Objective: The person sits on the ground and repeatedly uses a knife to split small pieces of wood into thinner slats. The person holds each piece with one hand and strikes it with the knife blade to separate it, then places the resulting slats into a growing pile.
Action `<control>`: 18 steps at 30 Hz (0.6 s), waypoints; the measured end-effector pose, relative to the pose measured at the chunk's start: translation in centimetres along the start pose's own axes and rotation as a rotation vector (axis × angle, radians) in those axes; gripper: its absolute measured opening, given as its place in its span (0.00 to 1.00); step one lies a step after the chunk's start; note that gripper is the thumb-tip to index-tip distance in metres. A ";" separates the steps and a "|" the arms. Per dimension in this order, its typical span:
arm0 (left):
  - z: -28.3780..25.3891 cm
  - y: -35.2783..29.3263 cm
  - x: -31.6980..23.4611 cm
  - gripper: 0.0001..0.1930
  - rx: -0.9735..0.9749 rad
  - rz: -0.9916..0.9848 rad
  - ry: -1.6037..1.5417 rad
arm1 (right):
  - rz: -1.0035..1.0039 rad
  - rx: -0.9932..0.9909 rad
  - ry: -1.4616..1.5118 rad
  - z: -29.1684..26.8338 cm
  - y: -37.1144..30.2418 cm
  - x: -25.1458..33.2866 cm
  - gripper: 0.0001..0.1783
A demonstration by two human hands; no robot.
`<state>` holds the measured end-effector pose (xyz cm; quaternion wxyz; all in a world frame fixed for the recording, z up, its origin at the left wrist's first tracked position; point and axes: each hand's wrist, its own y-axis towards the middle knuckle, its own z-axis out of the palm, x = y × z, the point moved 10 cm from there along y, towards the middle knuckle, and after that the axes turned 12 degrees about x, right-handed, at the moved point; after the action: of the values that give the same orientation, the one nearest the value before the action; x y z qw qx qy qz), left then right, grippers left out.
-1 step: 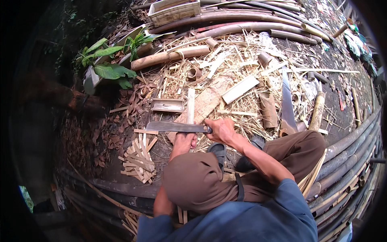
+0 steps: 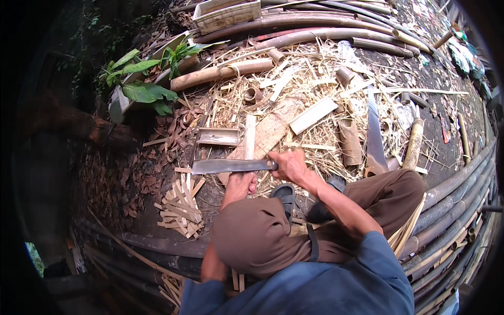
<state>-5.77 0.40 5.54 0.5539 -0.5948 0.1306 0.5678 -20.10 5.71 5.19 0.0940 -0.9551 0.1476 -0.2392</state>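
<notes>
My right hand (image 2: 290, 167) is closed round the handle of a large machete (image 2: 226, 166). Its broad blade points left, lying across a pale bamboo strip (image 2: 250, 137) just beyond my left hand. My left hand (image 2: 240, 185) is closed on the strip's near end, partly hidden under the blade and behind my brown-clad knee. The strip stretches away from me over a worn wooden board (image 2: 281, 119). To the left of my left hand lies a heap of short split bamboo strips (image 2: 181, 209).
Beyond the board lie a split bamboo piece (image 2: 313, 116), a trough-like bamboo half (image 2: 218, 137) and shavings (image 2: 320, 68). A handsaw (image 2: 374, 134) rests at the right. Bamboo poles (image 2: 446, 194) line the right side; more poles and a crate (image 2: 226, 14) are at the back.
The machete and my right hand have shifted slightly to the right, and the blade's angle has changed a little. My left hand has stayed almost in place on the strip.
</notes>
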 end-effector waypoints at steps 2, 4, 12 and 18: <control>0.4 -1.1 0.2 0.08 -0.009 0.013 -0.091 | -0.103 -0.109 -0.038 0.3 0.9 -0.8 0.08; 0.0 -3.0 -0.5 0.11 0.004 0.105 -0.029 | 0.065 -0.005 -0.041 0.9 2.0 -4.6 0.14; -4.7 -0.6 -1.9 0.25 -0.063 0.489 -0.008 | 0.323 -0.294 0.661 -3.6 -0.8 -15.5 0.20; -10.8 11.0 -6.2 0.18 -0.281 0.673 -0.243 | 0.574 -0.336 0.557 7.7 -7.3 -12.2 0.21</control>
<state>-10.68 -15.11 2.17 0.2610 -0.5171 0.1726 0.7967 -24.88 17.39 -4.84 -0.0436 -0.7763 0.4637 -0.4248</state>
